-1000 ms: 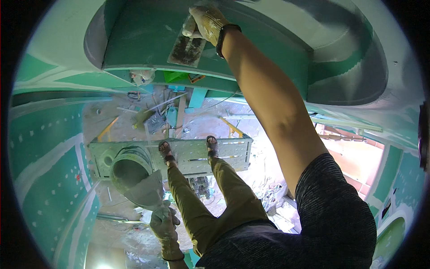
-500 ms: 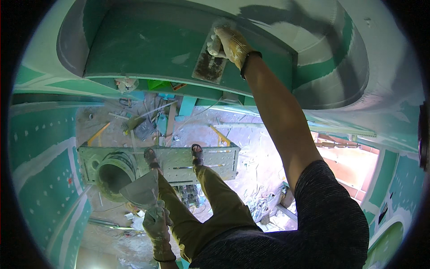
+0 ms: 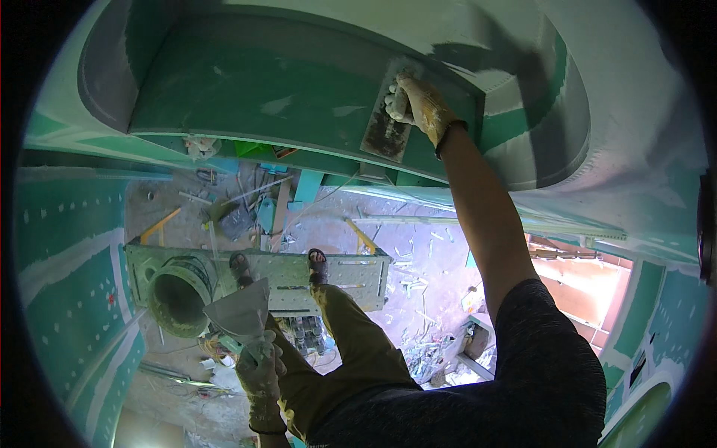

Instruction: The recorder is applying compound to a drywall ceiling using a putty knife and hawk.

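Observation:
My right hand (image 3: 422, 104), in a stained glove, grips the handle of a flat, stained rectangular trowel (image 3: 381, 142), which lies against the green board surface (image 3: 269, 89) of a curved recess overhead, near its right end. My left hand (image 3: 260, 373), also gloved, is closed on the handle of a wide putty knife (image 3: 240, 306) held low, its pale blade tilted over my legs. A round bucket (image 3: 179, 299) stands just left of that blade, on the perforated platform (image 3: 351, 295) under my sandalled feet.
Green boards with pale filler strips form the walls (image 3: 67, 284). Below the platform, offcuts, tools and debris (image 3: 239, 216) lie over the floor, with more rubble (image 3: 441, 358) at the lower right. A bright opening (image 3: 575, 284) shows at the right. A plastic bag (image 3: 200, 147) sits under the recess's edge.
My right hand and trowel have moved right and somewhat down along the green surface. My left hand still holds the putty knife low. The view has shifted slightly.

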Motion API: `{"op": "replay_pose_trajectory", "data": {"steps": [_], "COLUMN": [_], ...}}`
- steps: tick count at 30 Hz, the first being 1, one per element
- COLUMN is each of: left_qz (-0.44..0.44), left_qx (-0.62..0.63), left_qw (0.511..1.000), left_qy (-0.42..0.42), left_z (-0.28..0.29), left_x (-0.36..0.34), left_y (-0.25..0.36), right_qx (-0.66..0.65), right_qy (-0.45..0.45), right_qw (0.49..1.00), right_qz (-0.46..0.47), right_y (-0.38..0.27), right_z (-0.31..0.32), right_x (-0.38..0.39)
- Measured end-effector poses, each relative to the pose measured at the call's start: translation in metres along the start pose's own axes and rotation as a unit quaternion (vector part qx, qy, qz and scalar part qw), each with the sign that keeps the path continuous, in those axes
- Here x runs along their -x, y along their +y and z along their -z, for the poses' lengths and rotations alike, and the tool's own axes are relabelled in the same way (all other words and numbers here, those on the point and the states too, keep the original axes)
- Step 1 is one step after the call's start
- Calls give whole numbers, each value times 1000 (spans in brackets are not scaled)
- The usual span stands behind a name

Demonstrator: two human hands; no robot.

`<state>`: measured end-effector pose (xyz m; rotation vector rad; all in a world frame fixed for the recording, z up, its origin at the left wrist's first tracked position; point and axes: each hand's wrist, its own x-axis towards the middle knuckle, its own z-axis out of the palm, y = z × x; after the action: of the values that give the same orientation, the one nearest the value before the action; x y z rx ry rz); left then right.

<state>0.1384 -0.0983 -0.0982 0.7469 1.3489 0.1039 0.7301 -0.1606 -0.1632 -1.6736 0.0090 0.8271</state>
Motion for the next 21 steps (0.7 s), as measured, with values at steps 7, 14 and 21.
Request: {"op": "replay_pose_trajectory", "data": {"steps": [7,14,21], "left_qz": [-47,-27,-43], "left_qx": [-43,-59,-62], "left_qw": [997,997,996], "left_qy": [-37,-45,-39], "left_z": [-9,-14,-16], "left_x": [2,5,4], "left_y": [-12,-10,-9], "right_qx": [20,-62,24], "right_qy": [32,29,146], "right_qw": [999,997,988], "right_qz": [-18,-26,-47], "right_y": [3,12,6], "right_z": [49,91,103], "right_x": [4,1,25]}}
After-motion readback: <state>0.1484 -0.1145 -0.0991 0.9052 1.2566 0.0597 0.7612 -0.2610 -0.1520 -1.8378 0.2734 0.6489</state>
